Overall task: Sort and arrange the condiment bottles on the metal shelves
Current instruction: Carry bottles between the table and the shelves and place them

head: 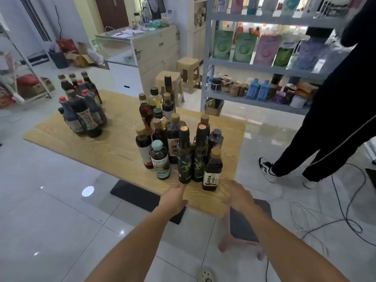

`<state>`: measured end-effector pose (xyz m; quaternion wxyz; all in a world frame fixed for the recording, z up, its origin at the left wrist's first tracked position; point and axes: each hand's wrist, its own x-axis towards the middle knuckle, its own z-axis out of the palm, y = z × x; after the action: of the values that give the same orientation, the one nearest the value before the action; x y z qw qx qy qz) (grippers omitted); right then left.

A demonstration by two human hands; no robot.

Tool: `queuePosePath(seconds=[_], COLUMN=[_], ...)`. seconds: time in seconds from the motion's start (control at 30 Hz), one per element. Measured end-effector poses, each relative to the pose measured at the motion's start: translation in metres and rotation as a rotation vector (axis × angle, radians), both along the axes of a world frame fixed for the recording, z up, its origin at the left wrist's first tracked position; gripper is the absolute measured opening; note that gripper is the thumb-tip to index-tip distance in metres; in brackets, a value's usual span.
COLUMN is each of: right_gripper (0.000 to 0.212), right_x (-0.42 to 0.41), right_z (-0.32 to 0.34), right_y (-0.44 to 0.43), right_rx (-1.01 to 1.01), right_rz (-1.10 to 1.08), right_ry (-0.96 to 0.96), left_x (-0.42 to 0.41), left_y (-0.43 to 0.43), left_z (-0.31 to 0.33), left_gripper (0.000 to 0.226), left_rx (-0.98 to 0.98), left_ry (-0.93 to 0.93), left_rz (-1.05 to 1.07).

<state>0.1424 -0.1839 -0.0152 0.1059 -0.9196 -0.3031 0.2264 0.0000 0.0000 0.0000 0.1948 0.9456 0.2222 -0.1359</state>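
Observation:
Two clusters of condiment bottles stand on a light wooden table [101, 143]. The near cluster holds several dark bottles, among them two tall olive oil bottles [184, 157], a short dark bottle with a tan cap [212, 169] and a teal-capped bottle [160, 159]. A second group of red-capped soy sauce bottles [83, 110] stands at the table's far left. My left hand [173, 197] hovers just below the olive oil bottles, empty. My right hand [237, 195] hangs over the table's near right corner, fingers apart, holding nothing. The grey metal shelves [264, 67] stand at the right back.
The shelves carry pouches, jars and blue bottles. Another person in dark trousers [329, 123] stands right of the table, before the shelves. Two beige plastic stools [188, 74] sit behind the table. Cables [345, 210] trail on the tiled floor at right; a pink stool [242, 233] is beneath me.

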Motion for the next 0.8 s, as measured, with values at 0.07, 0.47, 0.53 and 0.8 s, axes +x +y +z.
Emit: queuePosePath(seconds=[0.07, 0.47, 0.53, 0.8], right_gripper=[0.079, 0.069, 0.066, 0.07], right_x=[0.015, 0.072, 0.078, 0.091], right_z=[-0.003, -0.022, -0.023, -0.023], right_y=[0.011, 0.053, 0.052, 0.051], right_rx=[0.105, 0.414, 0.437, 0.435], right_rz=[-0.052, -0.185, -0.164, -0.128], right_ry=[0.065, 0.392, 0.432, 0.499], left_x=[0.022, 0.094, 0.1, 0.109], left_y=[-0.002, -0.007, -0.009, -0.016], left_z=[-0.005, -0.031, -0.035, -0.046], left_gripper=[0.062, 0.06, 0.055, 0.05], left_rx=[-0.045, -0.263, -0.284, -0.366], left_ry=[0.0, -0.074, -0.071, -0.114], left_rz=[0.016, 0.144, 0.182, 0.29])
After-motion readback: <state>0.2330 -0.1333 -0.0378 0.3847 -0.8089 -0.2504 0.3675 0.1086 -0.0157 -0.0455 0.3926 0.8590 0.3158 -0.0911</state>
